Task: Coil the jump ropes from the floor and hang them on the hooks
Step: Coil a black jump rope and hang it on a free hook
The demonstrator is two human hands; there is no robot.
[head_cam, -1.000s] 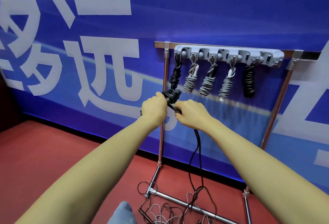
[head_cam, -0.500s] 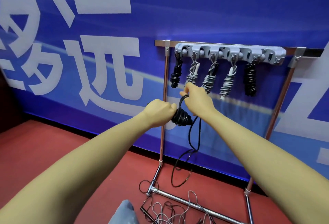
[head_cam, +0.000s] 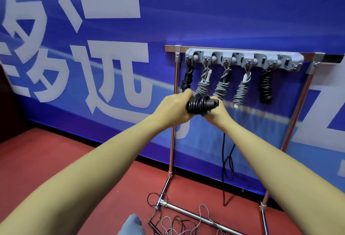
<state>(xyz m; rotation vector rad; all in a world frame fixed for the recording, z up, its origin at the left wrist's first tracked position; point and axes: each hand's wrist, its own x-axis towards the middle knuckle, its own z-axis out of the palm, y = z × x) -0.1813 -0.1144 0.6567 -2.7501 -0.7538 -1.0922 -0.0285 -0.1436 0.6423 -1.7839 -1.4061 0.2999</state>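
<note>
Hands meet in front of the chrome tube rack (head_cam: 172,122), just below its row of hooks. The left hand (head_cam: 172,107) has its fingers curled tightly round one end of a thick black jump rope bundle (head_cam: 200,105), and the right hand (head_cam: 214,112) cups the other end from beneath, its fingers wrapped round the coils near the protruding black handle. The bundle lies roughly level between both fists, partly wound. A loose black tail of the same rope (head_cam: 225,163) drops from under the right hand, down inside the rack's frame, ending in a loop just above the red floor (head_cam: 65,160).

Along the rack's top bar sits a grey plastic hook strip (head_cam: 244,60). Five coiled ropes hang from it: a black coiled rope (head_cam: 186,79) at the strip's left end, next a grey coiled rope with a white handle (head_cam: 203,83), then a second grey coil (head_cam: 222,85), a third grey coil with a white handle (head_cam: 241,91), and a black wound coil (head_cam: 265,87) towards the strip's right end. The bundle in the hands overlaps the lower tips of the left three.

At the rack's lower crossbar, uncoiled thin grey and black ropes (head_cam: 179,223) lie tangled on the floor. Behind the rack stands a blue banner wall with large white characters (head_cam: 112,48).
</note>
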